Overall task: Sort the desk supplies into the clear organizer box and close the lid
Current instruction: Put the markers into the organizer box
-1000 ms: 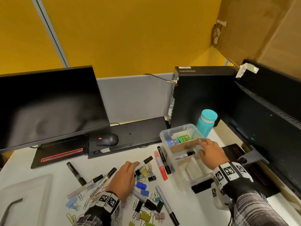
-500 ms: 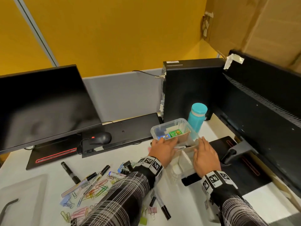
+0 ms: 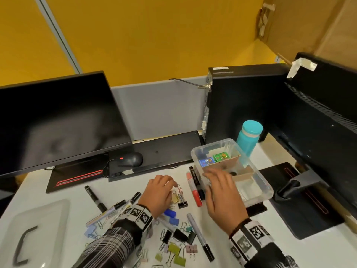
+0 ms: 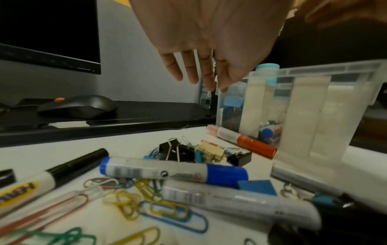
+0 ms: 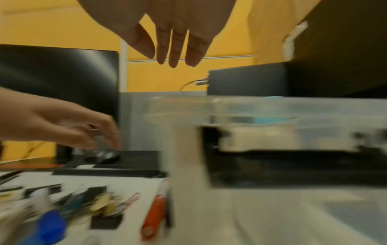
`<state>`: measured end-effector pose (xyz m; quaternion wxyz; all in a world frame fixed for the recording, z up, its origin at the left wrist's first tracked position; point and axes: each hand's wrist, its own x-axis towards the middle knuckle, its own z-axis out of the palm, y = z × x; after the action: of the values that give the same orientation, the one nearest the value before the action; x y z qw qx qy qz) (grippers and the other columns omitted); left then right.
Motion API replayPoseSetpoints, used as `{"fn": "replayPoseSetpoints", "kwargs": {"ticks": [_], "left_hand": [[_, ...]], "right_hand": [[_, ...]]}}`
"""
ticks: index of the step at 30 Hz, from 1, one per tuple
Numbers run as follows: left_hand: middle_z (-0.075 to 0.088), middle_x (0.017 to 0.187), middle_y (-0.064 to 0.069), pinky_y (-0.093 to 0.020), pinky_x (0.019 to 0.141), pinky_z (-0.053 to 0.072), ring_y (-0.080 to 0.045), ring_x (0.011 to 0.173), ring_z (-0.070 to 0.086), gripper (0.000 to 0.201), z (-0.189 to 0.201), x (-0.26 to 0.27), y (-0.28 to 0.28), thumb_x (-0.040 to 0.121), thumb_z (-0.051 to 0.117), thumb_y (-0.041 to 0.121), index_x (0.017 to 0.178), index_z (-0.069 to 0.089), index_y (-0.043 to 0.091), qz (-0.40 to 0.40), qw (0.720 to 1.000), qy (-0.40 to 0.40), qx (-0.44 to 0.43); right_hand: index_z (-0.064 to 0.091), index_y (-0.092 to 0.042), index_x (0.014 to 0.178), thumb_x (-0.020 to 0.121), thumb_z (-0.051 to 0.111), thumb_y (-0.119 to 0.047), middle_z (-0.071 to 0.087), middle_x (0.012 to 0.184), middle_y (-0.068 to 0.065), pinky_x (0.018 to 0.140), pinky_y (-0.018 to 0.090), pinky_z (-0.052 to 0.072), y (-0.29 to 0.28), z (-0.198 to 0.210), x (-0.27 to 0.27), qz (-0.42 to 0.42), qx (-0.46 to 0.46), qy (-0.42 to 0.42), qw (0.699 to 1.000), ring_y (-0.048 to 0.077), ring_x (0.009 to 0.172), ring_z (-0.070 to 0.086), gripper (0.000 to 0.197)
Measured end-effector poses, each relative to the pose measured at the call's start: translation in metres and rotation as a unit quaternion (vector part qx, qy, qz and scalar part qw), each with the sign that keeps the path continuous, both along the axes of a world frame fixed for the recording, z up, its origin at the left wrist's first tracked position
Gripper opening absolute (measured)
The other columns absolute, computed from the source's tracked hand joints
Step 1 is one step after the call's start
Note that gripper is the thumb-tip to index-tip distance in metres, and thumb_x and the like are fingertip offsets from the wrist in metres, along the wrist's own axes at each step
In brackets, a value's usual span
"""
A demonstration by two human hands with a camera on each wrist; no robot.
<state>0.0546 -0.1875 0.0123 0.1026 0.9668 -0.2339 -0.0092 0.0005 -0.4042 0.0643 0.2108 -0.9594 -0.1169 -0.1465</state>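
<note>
The organizer box [image 3: 258,182] holds a few items, but many markers [image 3: 194,192] and clips [image 3: 181,200] remain outside, lid [image 3: 38,225] off; left hand [image 3: 158,194] and right hand [image 3: 222,198] have relaxed, empty fingers.

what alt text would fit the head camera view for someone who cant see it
Two hands work over a white desk: the left hand reaches into scattered clips and markers, the right hand hovers open by a clear box. A monitor, mouse and teal bottle stand behind.
</note>
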Motion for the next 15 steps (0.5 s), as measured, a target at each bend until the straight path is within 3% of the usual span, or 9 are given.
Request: {"fn": "replayPoseSetpoints", "kwargs": {"ticks": [2, 5, 9, 12, 15], "left_hand": [[0.054, 0.126, 0.006, -0.037, 0.092, 0.044, -0.021, 0.115, 0.050, 0.032, -0.007, 0.006, 0.002, 0.088, 0.051, 0.026, 0.120, 0.054, 0.029, -0.045, 0.998, -0.004, 0.045], [0.043, 0.142, 0.002, -0.042, 0.102, 0.037, -0.025, 0.128, 0.039, 0.043, -0.015, 0.017, -0.005, 0.091, 0.048, 0.022, 0.134, 0.044, 0.027, -0.101, 0.990, 0.013, 0.094], [0.022, 0.155, 0.000, -0.043, 0.112, 0.021, -0.028, 0.139, 0.020, 0.054, -0.023, 0.039, -0.021, 0.095, 0.043, 0.013, 0.145, 0.025, 0.023, -0.161, 0.974, 0.032, 0.154], [0.022, 0.155, 0.000, -0.042, 0.112, 0.022, -0.028, 0.139, 0.022, 0.056, -0.030, 0.050, -0.033, 0.094, 0.043, 0.012, 0.145, 0.025, 0.024, -0.196, 0.967, 0.035, 0.161], [0.032, 0.148, -0.005, -0.042, 0.109, 0.026, -0.028, 0.135, 0.027, 0.049, -0.035, 0.055, -0.038, 0.095, 0.041, 0.013, 0.142, 0.031, 0.022, -0.207, 0.965, 0.031, 0.160]], "right_hand": [[0.049, -0.019, 0.121, 0.086, 0.039, -0.022, 0.052, 0.123, -0.003, 0.101, 0.026, 0.043, 0.025, -0.016, -0.007, 0.057, -0.006, 0.015, 0.998, 0.011, 0.116, 0.044, 0.036], [0.040, -0.013, 0.134, 0.084, 0.046, -0.009, 0.040, 0.139, 0.003, 0.109, 0.032, 0.036, 0.049, -0.047, -0.008, 0.051, 0.008, 0.127, 0.991, 0.017, 0.128, 0.036, 0.050], [0.005, -0.011, 0.149, 0.091, 0.053, -0.026, 0.006, 0.157, 0.008, 0.118, 0.031, 0.014, 0.050, -0.077, 0.005, -0.050, -0.004, 0.281, 0.959, 0.022, 0.144, 0.009, 0.077], [-0.005, -0.007, 0.148, 0.088, 0.057, -0.034, -0.004, 0.158, 0.013, 0.120, 0.034, 0.005, 0.052, -0.092, 0.017, -0.080, -0.069, 0.320, 0.941, 0.025, 0.146, 0.000, 0.091], [-0.008, 0.000, 0.147, 0.088, 0.054, -0.019, -0.006, 0.157, 0.018, 0.120, 0.038, 0.003, 0.060, -0.097, 0.029, -0.095, -0.127, 0.344, 0.925, 0.029, 0.146, -0.002, 0.087]]}}
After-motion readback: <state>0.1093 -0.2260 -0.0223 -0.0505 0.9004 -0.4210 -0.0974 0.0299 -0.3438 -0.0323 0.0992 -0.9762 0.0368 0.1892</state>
